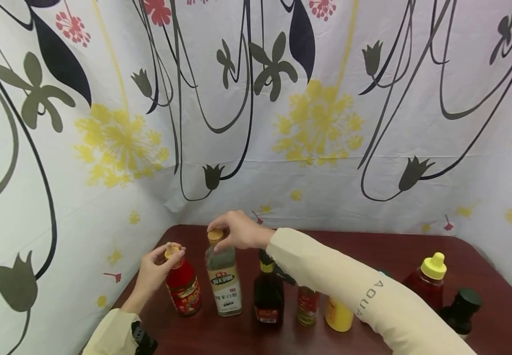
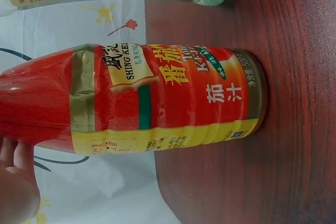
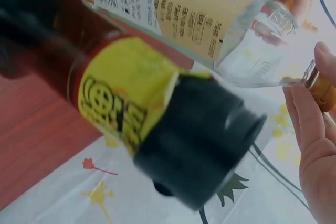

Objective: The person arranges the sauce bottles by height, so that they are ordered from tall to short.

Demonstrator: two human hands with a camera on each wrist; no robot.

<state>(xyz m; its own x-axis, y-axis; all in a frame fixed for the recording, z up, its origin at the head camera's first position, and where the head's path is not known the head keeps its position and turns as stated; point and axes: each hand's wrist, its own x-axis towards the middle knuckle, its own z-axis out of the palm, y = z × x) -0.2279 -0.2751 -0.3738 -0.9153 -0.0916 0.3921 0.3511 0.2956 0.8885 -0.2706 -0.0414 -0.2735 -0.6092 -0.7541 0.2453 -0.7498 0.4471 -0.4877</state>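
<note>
At the left of the head view, my left hand grips the top of a red ketchup bottle, its fingers around the yellow cap. The bottle stands upright on the table; its tomato ketchup label faces the left wrist camera. Beside it, my right hand pinches the gold cap of a clear glass bottle of white vinegar, thumb on the near side. This bottle is also upright. In the right wrist view, a dark sauce bottle with a black cap fills the foreground, in front of the vinegar.
Right of the vinegar, that dark bottle, a small red-labelled bottle and a yellow container continue the row. My right sleeve passes over them. A yellow-capped squeeze bottle and a green-capped bottle stand farther right.
</note>
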